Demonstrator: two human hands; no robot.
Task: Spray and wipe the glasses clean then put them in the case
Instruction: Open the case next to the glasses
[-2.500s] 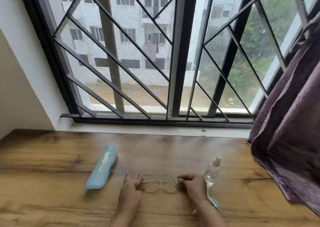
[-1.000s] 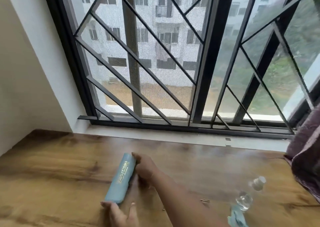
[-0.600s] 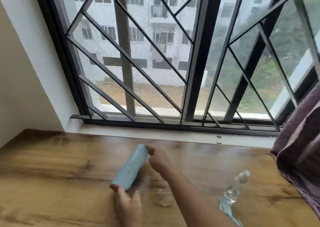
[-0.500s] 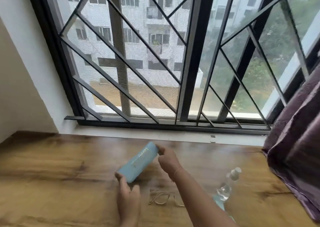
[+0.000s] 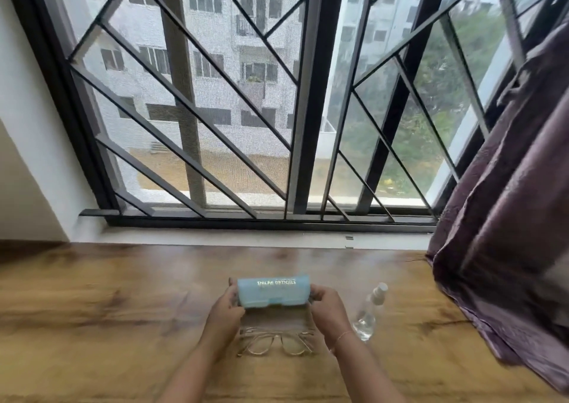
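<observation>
Both hands clamp the blue case [image 5: 272, 290], left hand [image 5: 227, 309] and right hand [image 5: 327, 307] closed on its ends, glasses [image 5: 276, 342] folded just below the grip, so prising the lid open looks next.

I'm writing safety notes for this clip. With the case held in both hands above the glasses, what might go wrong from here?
1. The blue case is held at its ends by the left hand and right hand, directly above the glasses; if it slips, it may land on the lenses.
2. The spray bottle stands right beside the right hand's wrist; a sideways move may well tip it over.
</observation>
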